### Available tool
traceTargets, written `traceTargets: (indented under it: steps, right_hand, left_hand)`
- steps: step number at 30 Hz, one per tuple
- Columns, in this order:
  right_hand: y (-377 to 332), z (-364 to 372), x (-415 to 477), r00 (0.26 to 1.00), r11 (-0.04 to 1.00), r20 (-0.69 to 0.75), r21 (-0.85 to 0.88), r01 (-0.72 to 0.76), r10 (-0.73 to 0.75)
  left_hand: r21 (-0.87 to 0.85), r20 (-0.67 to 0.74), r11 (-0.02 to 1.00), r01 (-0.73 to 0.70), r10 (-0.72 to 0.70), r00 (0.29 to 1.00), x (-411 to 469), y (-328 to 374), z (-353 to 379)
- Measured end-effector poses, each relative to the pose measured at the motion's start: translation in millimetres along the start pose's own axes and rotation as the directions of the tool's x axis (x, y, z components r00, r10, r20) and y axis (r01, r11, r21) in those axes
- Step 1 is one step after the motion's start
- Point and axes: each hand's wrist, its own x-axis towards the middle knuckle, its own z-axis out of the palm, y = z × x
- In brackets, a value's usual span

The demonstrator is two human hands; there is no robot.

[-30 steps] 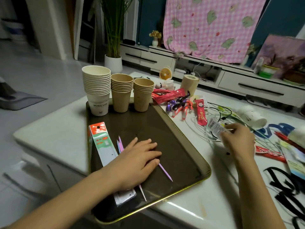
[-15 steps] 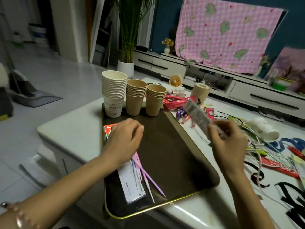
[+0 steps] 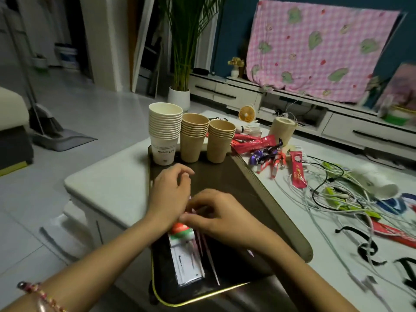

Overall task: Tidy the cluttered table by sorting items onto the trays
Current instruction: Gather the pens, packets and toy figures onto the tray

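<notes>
Curling down, the fingers (image 3: 191, 218) of your right hand (image 3: 222, 218) meet the red-and-green end of the flat packet (image 3: 185, 257); whether they pinch it, I cannot tell. Your left hand (image 3: 168, 194) sits just beside, fingers loosely bent, nothing seen in them. The packet lies on the dark tray (image 3: 216, 176), with pink sticks (image 3: 212, 270) alongside and three cup stacks (image 3: 194, 136) at the far end.

The room is dim, lit by soft, cool indoor light. A thin bright glint runs along the tray (image 3: 202, 295) rim at six o'clock. The left hand (image 3: 168, 194) and right hand (image 3: 216, 212) blur slightly at centre. The cables (image 3: 315, 199) smear at four o'clock. Wide-angle distortion bends the edges.
</notes>
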Motion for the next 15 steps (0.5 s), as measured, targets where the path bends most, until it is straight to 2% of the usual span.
traceTargets:
  steps: [1, 3, 5, 7, 10, 11, 12, 13, 14, 15]
  right_hand:
    - [9, -8, -1, 0.994, 0.996, -0.079, -0.037, -0.079, 0.076]
    - [27, -21, -5, 0.962, 0.934, -0.158, -0.250, -0.255, 0.221]
    - [36, -24, -9, 0.941, 0.892, -0.082, -0.300, -0.338, 0.329]
    - [32, -21, -14, 0.945, 0.931, 0.054, -0.200, -0.306, 0.322]
    - [23, -26, -13, 0.925, 0.960, 0.278, 0.036, -0.278, 0.258]
    - [25, -34, -11, 0.924, 0.954, 0.286, 0.086, -0.288, 0.253]
    - [31, -45, -7, 0.942, 0.949, 0.203, 0.119, -0.293, 0.266]
    - [41, -56, -2, 0.954, 0.941, 0.030, 0.155, -0.300, 0.299]
    - [55, -68, 2, 0.917, 0.929, -0.196, 0.201, -0.310, 0.348]
    - [72, -80, 5, 0.812, 0.915, -0.425, 0.246, -0.321, 0.399]
  left_hand:
    - [0.029, 0.068, 0.999, -0.027, 0.025, 0.997, -2, 0, 1]
    - [0.136, 0.188, 0.981, -0.137, 0.110, 0.976, -7, -1, 5]
    - [0.237, 0.304, 0.925, -0.298, 0.221, 0.927, -11, -3, 11]
    - [0.264, 0.403, 0.880, -0.395, 0.271, 0.874, -13, -4, 16]
    - [0.221, 0.470, 0.885, -0.410, 0.272, 0.840, -14, -5, 18]
    - [0.201, 0.476, 0.895, -0.398, 0.266, 0.838, -14, -5, 17]
    - [0.193, 0.484, 0.902, -0.387, 0.256, 0.837, -15, -5, 16]
    - [0.202, 0.500, 0.899, -0.390, 0.248, 0.830, -16, -4, 16]
    - [0.228, 0.515, 0.885, -0.406, 0.244, 0.821, -17, -4, 17]
    - [0.258, 0.529, 0.866, -0.428, 0.244, 0.813, -19, -4, 18]
